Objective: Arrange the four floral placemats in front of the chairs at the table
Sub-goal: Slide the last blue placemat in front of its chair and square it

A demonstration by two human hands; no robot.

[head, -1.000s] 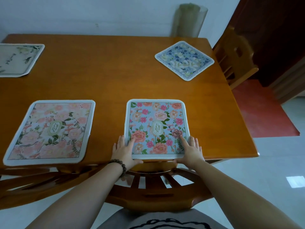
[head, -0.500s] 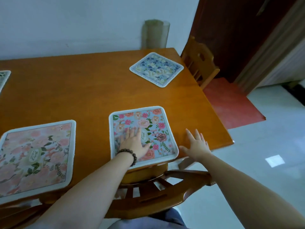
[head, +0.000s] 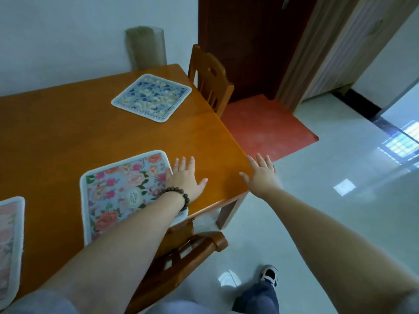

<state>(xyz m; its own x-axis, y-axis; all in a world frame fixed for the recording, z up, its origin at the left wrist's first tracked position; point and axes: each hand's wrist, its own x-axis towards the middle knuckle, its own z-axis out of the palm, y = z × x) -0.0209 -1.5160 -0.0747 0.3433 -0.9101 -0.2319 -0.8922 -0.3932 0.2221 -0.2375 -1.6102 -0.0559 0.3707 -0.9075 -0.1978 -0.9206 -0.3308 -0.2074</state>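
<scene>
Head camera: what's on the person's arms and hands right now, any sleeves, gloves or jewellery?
Both forearms are bare, with no gloves. The left hand has a bracelet of dark round beads around its wrist. The right hand and its wrist carry nothing visible: no watch, ring or band. A bit of grey fabric at the bottom left edge may be a short sleeve, but it is too blurred to be sure.

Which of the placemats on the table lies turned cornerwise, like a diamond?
The blue-and-cream placemat at the far end, near the far chair. The bright pink-flowered one under the left hand and the pale pink one lie square to the near edge.
</scene>
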